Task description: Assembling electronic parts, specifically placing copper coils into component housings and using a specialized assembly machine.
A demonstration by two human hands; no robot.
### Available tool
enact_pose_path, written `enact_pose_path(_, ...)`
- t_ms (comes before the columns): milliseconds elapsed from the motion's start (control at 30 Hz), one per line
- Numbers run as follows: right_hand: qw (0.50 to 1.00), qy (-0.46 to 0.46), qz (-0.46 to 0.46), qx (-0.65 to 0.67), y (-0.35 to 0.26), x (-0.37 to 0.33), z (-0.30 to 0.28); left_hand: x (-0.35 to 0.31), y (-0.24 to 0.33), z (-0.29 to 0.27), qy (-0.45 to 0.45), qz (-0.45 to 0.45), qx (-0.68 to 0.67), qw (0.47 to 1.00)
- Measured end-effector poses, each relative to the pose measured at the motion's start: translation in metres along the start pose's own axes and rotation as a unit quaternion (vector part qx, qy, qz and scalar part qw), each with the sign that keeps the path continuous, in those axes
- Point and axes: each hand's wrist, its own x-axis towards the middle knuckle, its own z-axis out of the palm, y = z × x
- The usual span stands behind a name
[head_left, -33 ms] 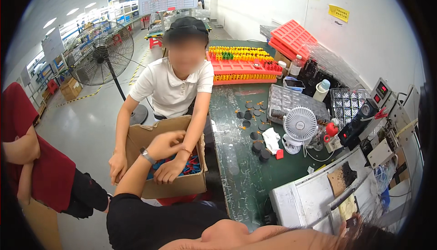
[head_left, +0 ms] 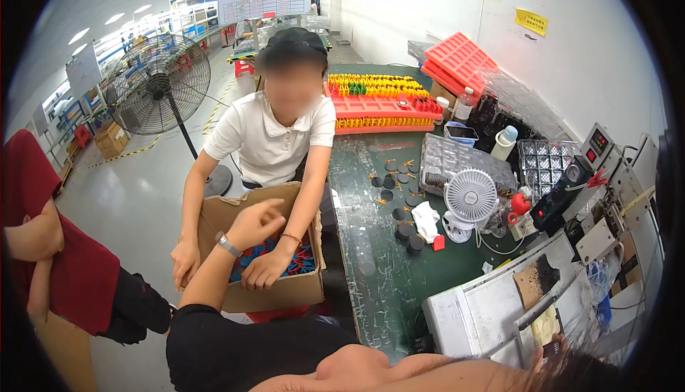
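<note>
My left hand [head_left: 253,226], with a metal-banded watch [head_left: 228,245] on the wrist, hovers over an open cardboard box [head_left: 285,293]. Its fingers are partly stretched out, one pointing right, and nothing shows in them. Red and blue thin pieces [head_left: 302,258] fill the box; I cannot make out their kind. A co-worker in a white shirt [head_left: 267,146] faces me, one hand on the box's left side and the other over its near edge. At the lower right, bits of my right hand [head_left: 536,358] show beside a dark object, mostly hidden by hair.
On the green workbench [head_left: 364,249] are black round parts [head_left: 404,231], a small white fan [head_left: 471,196], a white cloth [head_left: 426,220] and red trays with yellow clips [head_left: 385,110]. A bench machine [head_left: 464,313] stands near right. A floor fan [head_left: 158,85] and a person in red [head_left: 64,249] are left.
My left hand has drawn slightly down and left, away from the co-worker's forearm, and one finger now points out. The co-worker's hands stay put.
</note>
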Motion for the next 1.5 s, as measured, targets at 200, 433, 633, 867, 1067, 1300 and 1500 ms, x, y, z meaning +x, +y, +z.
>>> enact_pose_path(200, 0.998, 0.005, 0.045, 0.042, 0.014, -0.004, -0.008, -0.007, 0.033, -0.027, -0.392, 0.121, 0.134, 0.902)
enact_pose_path(433, 0.997, 0.011, -0.042, -0.063, 0.06, 0.001, -0.022, -0.01, 0.084, 0.008, -0.577, 0.057, 0.074, 0.811)
enact_pose_path(633, 0.997, -0.011, -0.013, -0.081, 0.028, -0.008, -0.004, -0.039, 0.039, 0.108, -0.35, 0.295, 0.066, 0.887)
enact_pose_path(867, 1.0, -0.024, 0.005, -0.012, 0.024, -0.01, 0.003, -0.034, 0.044, 0.123, -0.01, 0.314, 0.164, 0.935)
enact_pose_path(1067, 0.999, -0.031, 0.025, -0.03, 0.021, -0.008, 0.0, -0.039, 0.036, 0.132, -0.066, 0.258, 0.332, 0.905)
enact_pose_path(1300, 1.0, -0.011, 0.029, -0.001, 0.016, -0.015, 0.006, -0.039, 0.035, 0.135, -0.015, 0.279, 0.361, 0.89)
enact_pose_path(1500, 0.999, -0.007, -0.006, -0.047, 0.013, -0.022, 0.0, -0.024, 0.073, 0.157, 0.098, 0.272, 0.204, 0.935)
